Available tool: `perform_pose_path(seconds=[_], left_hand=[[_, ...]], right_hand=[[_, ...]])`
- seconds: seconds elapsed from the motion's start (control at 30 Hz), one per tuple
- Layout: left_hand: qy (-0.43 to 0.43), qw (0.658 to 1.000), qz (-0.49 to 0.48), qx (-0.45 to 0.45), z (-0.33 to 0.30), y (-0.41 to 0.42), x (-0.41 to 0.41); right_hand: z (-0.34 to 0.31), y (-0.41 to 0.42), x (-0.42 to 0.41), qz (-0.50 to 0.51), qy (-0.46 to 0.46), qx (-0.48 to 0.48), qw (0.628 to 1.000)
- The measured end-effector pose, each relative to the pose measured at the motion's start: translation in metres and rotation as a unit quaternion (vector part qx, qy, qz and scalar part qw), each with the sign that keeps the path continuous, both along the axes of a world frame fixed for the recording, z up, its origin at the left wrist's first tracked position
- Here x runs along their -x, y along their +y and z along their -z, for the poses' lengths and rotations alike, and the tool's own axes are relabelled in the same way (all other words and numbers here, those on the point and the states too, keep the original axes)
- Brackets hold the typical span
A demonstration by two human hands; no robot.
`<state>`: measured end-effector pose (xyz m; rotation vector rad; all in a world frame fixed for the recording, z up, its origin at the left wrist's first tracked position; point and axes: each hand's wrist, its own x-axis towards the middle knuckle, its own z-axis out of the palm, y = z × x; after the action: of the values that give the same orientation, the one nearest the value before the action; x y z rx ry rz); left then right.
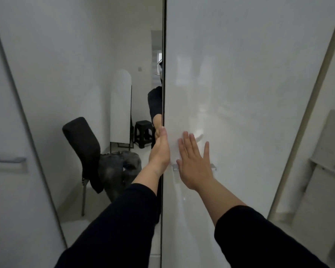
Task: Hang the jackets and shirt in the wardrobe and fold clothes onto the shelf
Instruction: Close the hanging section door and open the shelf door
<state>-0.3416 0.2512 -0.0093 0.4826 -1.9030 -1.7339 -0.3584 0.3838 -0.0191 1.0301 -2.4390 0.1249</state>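
Wardrobe doors fill the view, with the white door (249, 84) as the landmark. Far left of it is another white door with a metal handle (8, 160). Next comes a mirror door (75, 64), which reflects a dark chair (83, 146) piled with dark clothes (120, 167) and a black stool (143, 132). The left hand (161, 151), fingers straight, lies along the white door's left edge, at the seam with the mirror door. The right hand (193, 163) is spread wide and flat against the white door, covering part of its small handle (213, 167). Right of the door stands a pale shelf (325, 167).
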Motion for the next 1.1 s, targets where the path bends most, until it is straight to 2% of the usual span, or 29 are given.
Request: perform_pose_path(seconds=[0.1, 0.23, 0.37, 0.5, 0.57, 0.67, 0.77, 0.83, 0.93, 1.03, 1.1], left_hand=[[-0.009, 1.000, -0.018, -0.008, -0.008, 0.018, -0.023], [0.003, 0.999, -0.016, -0.036, -0.021, 0.056, -0.071], [-0.001, 0.997, -0.063, -0.034, -0.014, 0.064, -0.083], [-0.034, 0.996, -0.078, 0.032, -0.019, 0.091, -0.120], [-0.032, 0.992, -0.064, 0.106, -0.023, 0.110, -0.146], [-0.020, 0.964, -0.053, 0.260, -0.016, 0.131, -0.173], [0.028, 0.915, -0.025, 0.403, -0.009, 0.151, -0.186], [0.020, 0.879, 0.011, 0.476, -0.007, 0.164, -0.186], [-0.032, 0.840, 0.074, 0.536, -0.010, 0.196, -0.184], [-0.016, 0.808, 0.110, 0.578, -0.005, 0.234, -0.181], [0.014, 0.805, 0.131, 0.578, -0.001, 0.261, -0.180]], right_hand=[[0.004, 0.017, 0.002, -0.036, 0.024, 0.017, 0.999], [0.002, 0.035, -0.008, -0.070, 0.070, 0.094, 0.991], [-0.039, 0.038, -0.036, -0.073, 0.040, 0.180, 0.980], [-0.083, 0.040, -0.063, -0.079, 0.028, 0.209, 0.974], [-0.096, 0.043, -0.078, -0.056, 0.021, 0.261, 0.963], [-0.112, 0.054, -0.101, -0.019, -0.005, 0.348, 0.937], [-0.116, 0.079, -0.119, -0.026, -0.014, 0.405, 0.914], [-0.114, 0.103, -0.128, -0.055, -0.020, 0.413, 0.909], [-0.113, 0.143, -0.137, -0.066, -0.034, 0.395, 0.916], [-0.116, 0.180, -0.148, -0.048, -0.045, 0.399, 0.915], [-0.121, 0.206, -0.159, -0.036, -0.051, 0.430, 0.901]])
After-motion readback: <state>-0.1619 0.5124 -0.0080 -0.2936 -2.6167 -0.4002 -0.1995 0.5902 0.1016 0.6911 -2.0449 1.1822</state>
